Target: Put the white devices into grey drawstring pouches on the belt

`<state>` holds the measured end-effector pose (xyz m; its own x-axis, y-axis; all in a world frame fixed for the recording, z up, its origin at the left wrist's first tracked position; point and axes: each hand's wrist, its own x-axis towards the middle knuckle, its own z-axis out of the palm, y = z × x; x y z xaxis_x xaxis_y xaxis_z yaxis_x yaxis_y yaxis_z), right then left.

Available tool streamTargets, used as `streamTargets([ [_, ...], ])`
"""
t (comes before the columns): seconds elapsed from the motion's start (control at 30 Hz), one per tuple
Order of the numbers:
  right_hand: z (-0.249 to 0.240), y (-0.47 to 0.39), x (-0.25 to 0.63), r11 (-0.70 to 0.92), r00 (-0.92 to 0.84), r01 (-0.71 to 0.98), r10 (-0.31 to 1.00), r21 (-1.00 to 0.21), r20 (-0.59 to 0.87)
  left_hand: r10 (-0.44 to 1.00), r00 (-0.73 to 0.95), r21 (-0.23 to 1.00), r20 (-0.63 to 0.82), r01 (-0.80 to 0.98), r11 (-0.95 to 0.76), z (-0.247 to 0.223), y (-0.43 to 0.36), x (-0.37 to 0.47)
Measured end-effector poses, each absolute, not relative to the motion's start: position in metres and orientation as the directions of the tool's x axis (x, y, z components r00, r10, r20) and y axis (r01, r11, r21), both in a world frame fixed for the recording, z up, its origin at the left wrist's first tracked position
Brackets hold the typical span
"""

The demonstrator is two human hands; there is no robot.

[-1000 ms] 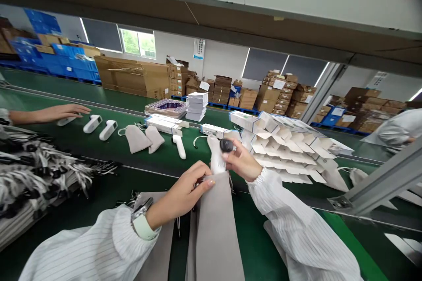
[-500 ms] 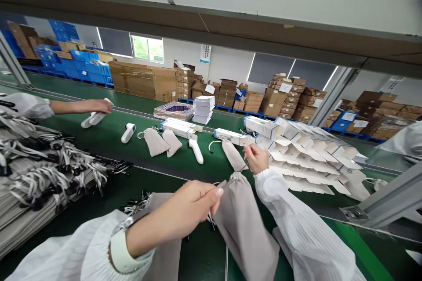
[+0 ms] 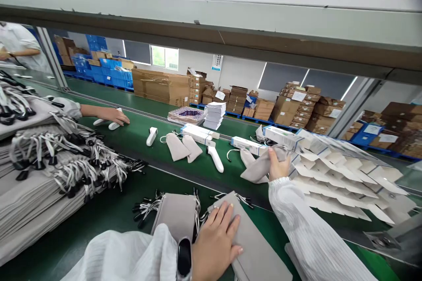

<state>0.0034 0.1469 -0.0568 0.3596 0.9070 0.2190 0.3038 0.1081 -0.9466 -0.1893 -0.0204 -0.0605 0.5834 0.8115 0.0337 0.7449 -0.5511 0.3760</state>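
Observation:
My right hand (image 3: 278, 167) is closed around a grey drawstring pouch (image 3: 257, 168), held over the belt just left of the open white boxes (image 3: 332, 175). Part of another grey pouch (image 3: 246, 156) shows behind it. My left hand (image 3: 217, 239) lies flat, fingers spread, on a stack of grey drawstring pouches (image 3: 259, 246) directly in front of me. Beside that stack is a second pile of grey pouches (image 3: 178, 213), with white cords and black cord ends sticking out. Two smaller grey pouches (image 3: 178, 146) and a white handheld device (image 3: 215, 159) lie farther up the belt.
A large heap of corded grey pouches (image 3: 42, 193) fills the left side. A co-worker's hand (image 3: 115, 115) reaches over white devices there. White cartons (image 3: 198, 133), a paper stack (image 3: 215, 115) and a basket (image 3: 186, 114) stand beyond; a shelf beam (image 3: 211, 13) crosses above.
My right hand has carried the pouch up and away toward the white boxes. My left hand has let go of its cord and come down flat on the pouch stack. The view has shifted.

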Motion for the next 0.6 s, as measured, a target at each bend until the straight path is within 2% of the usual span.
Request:
streamTargets([
  [0.1,-0.088,0.155,0.01,0.025,0.225,0.715,0.938,-0.699,0.265,0.722,0.683,0.4,-0.11,0.696,-0.597,-0.067,-0.007,-0.199],
  [0.17,-0.107,0.154,0.007,0.022,0.104,0.877,0.966,-0.48,0.235,0.661,0.737,0.418,-0.142,0.65,-0.635,-0.063,0.004,-0.207],
  [0.23,-0.114,0.152,0.001,0.017,0.063,0.948,0.969,-0.317,0.239,0.676,0.732,0.411,-0.083,0.643,-0.646,-0.058,0.013,-0.211],
  [0.3,-0.111,0.151,-0.005,0.002,0.051,0.982,0.959,-0.186,0.28,0.756,0.651,0.369,0.066,0.688,-0.625,-0.059,0.018,-0.211],
  [0.37,-0.102,0.151,-0.015,0.068,-0.014,0.986,0.945,-0.153,0.326,0.811,0.552,0.324,0.194,0.744,-0.584,-0.065,0.023,-0.208],
  [0.43,-0.096,0.151,-0.031,0.225,-0.167,0.961,0.936,-0.161,0.308,0.829,0.509,0.287,0.23,0.778,-0.558,-0.073,0.025,-0.205],
  [0.5,-0.097,0.153,-0.05,0.319,-0.281,0.933,0.935,-0.168,0.217,0.834,0.504,0.246,0.224,0.799,-0.549,-0.078,0.026,-0.204],
  [0.6,-0.11,0.162,-0.072,0.299,-0.29,0.947,0.953,-0.117,0.09,0.806,0.541,0.143,0.241,0.801,-0.581,-0.077,0.024,-0.206],
])
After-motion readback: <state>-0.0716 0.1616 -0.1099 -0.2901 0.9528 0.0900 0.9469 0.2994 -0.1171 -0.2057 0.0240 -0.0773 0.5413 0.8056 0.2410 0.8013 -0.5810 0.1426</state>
